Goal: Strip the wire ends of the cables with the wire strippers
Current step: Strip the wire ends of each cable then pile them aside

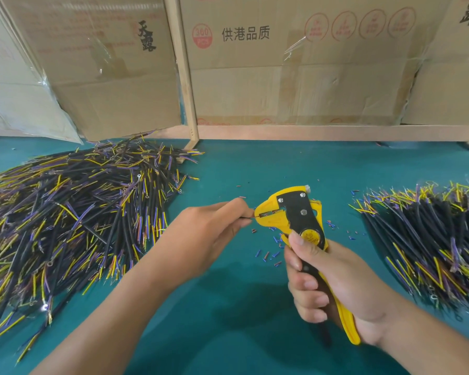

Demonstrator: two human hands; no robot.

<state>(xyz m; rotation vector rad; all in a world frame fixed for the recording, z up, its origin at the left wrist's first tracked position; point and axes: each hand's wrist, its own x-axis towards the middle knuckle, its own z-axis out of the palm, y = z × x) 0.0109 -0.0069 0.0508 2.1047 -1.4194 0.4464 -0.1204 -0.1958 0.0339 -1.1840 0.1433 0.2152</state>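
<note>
While the right hand (333, 282) wraps its curled fingers around the handles of the yellow and black wire strippers (299, 228), with the thumb pressed on the round yellow dial near the pivot, the tool's head points to the left and sits raised above the green table (255, 163). The left hand (214, 228) meets that head from the other side, its fingertips pinched tight on a thin dark cable (251, 218) whose short visible end reaches into the mouth of the strippers; most of the cable is hidden inside the hand, so its length cannot be told. The two hands are close together, just apart, with the tool head between them. On the table under and around the tool lie scattered insulation scraps (266, 254), small blue and reddish bits. To the left, a large heap of cables (73, 212) spreads across the cloth, black sheaths with yellow, purple and blue wires fanning from the ends, some tipped with ring terminals. To the right, well apart from the hands, a second pile of cables (428, 239) of the same kind runs off the edge of view. Behind the table stand cardboard boxes (295, 63) with printed characters, held behind a pale wooden frame (184, 77).
</note>
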